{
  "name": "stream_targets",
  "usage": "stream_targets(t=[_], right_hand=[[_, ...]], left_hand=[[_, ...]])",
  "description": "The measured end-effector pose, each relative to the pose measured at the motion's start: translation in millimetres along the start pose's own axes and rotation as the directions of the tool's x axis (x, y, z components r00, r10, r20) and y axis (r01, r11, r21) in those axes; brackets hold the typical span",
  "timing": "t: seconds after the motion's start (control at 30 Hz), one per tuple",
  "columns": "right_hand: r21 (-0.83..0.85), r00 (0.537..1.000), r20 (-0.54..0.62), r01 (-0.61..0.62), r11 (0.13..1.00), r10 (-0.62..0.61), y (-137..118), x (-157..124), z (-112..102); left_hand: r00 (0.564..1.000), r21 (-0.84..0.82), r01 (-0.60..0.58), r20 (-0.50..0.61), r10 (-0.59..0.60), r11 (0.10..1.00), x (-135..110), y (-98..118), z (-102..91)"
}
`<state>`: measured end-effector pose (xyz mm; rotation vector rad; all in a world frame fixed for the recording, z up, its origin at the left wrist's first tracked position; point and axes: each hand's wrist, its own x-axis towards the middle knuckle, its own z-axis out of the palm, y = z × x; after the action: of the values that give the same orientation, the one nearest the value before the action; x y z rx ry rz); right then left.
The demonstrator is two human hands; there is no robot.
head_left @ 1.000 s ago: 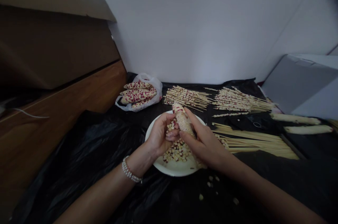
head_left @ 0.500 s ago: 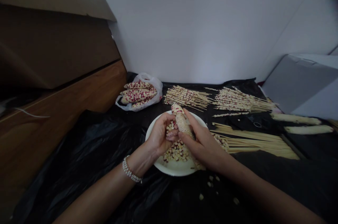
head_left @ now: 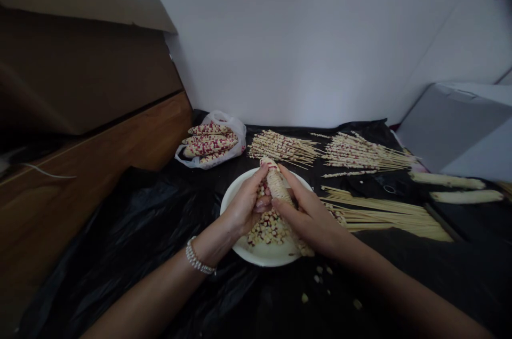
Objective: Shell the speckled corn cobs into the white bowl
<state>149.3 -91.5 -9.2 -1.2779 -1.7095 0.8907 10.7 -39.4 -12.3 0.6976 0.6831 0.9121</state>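
A mostly stripped corn cob (head_left: 277, 183) is held upright at a tilt over a pale bowl (head_left: 256, 259); a few purple and cream kernels remain near its tip. My right hand (head_left: 310, 216) wraps around its right side, thumb across the front. My left hand (head_left: 242, 207) presses its thumb against the cob near the tip, with the other fingers curled below and some loose kernels by them. Purple and cream corn kernels (head_left: 267, 229) lie in the bowl under both hands. The cob's lower end is partly hidden by my right hand.
A white plastic bag (head_left: 239, 131) of corn ears stands behind on the left. Skewers threaded with kernels (head_left: 280, 146) lie at the back, with bare skewers (head_left: 384, 211) to the right. Two bare cobs (head_left: 466, 197) lie far right. Black plastic sheeting (head_left: 160, 232) covers the surface.
My left thumb has moved up and right onto the cob near its tip. The right hand keeps its hold, and the cob has barely shifted.
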Motion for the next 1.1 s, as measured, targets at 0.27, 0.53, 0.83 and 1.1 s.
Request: stream_targets(t=[0.27,0.53,0.83,1.1], right_hand=[[0.031,1.000,-0.007,0.011,0.999,-0.011,-2.7,1.2,-2.7],[-0.144,1.000,-0.019,0.021,0.989,-0.024,-3.9,1.1,-5.4],[-0.395,0.992,-0.017,0.109,0.912,-0.126,-1.1,-3.4,-1.1],[-0.415,0.992,-0.004,0.114,0.903,-0.127,1.5,-2.6,0.9]], left_hand=[[1.000,-0.020,-0.011,-0.009,0.011,1.000,-0.6,0.0,-0.6],[0.999,-0.053,0.037,0.025,-0.036,0.998,-4.1,6.1,0.0],[0.996,-0.097,0.086,0.017,-0.084,0.992,-6.1,9.9,1.5],[0.994,-0.092,0.107,-0.027,-0.110,0.990,-3.4,5.3,-1.3]])
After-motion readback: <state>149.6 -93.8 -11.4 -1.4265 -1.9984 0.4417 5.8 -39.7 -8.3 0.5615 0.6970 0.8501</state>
